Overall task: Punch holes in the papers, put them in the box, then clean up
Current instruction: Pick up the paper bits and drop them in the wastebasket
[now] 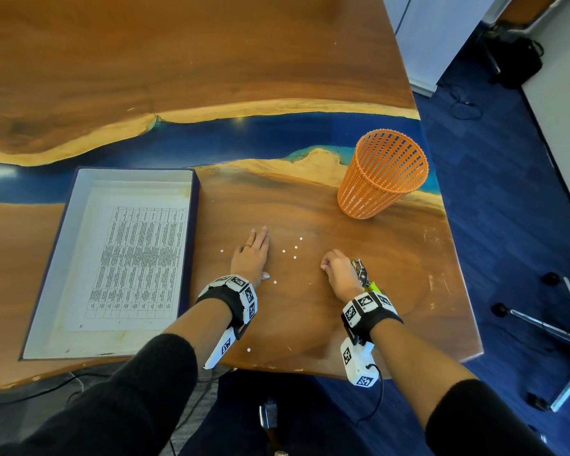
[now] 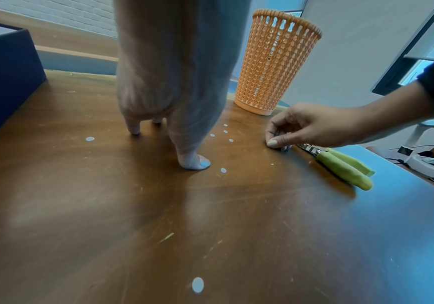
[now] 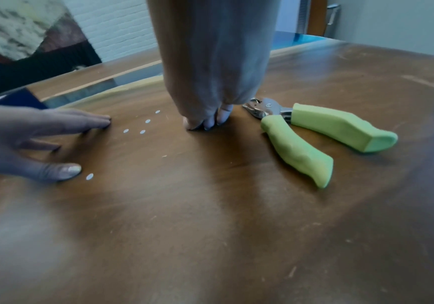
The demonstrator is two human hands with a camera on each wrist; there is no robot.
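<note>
My left hand [image 1: 256, 254] lies flat on the wooden table [image 1: 310, 324], fingers straight, beside the dark blue box [image 1: 195, 205]. White punched paper dots [image 1: 295, 247] are scattered between my two hands, seen close in the left wrist view as dots [image 2: 225, 131]. My right hand [image 1: 326, 263] has its fingers curled, tips bunched together on the table; whether a dot sits between them is hidden. The green-handled hole punch [image 1: 364, 278] lies on the table just right of that hand, untouched. Printed papers [image 1: 139, 258] lie in the box.
An orange mesh basket [image 1: 382, 174] stands upright at the back right, near the table's right edge. One stray dot [image 1: 248, 350] lies near the front edge. Beyond the edge are blue carpet and chair legs [image 1: 547, 327].
</note>
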